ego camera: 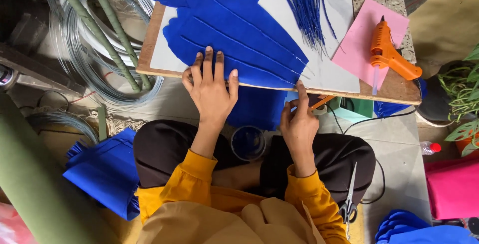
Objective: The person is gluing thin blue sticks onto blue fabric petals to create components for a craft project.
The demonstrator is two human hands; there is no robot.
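Right now your left hand (pixel 212 92) lies flat on the blue petal-shaped sheet (pixel 239 37), fingers spread and released, pressing it against the near edge of the wooden board (pixel 394 88) so it seems pinned against sliding. The sheet rests on a white panel (pixel 329 69) on that board, its ribs fanning toward the far side and part of it hanging over the near edge toward your lap. Your right hand (pixel 299 124) sits just right of it at the board's edge, forefinger raised against the rim and the other fingers curled; I cannot tell whether they grip anything. Farther right on the board, an orange glue gun (pixel 391 54) lies partly on a pink sheet (pixel 357 39), and a bundle of blue strands (pixel 307 4) lies on the far part of the panel. Scissors (pixel 349 199) rest on your right knee. Coils of wire (pixel 95 49) lie to the far left, and a stack of blue sheets (pixel 107 171) at the near left.
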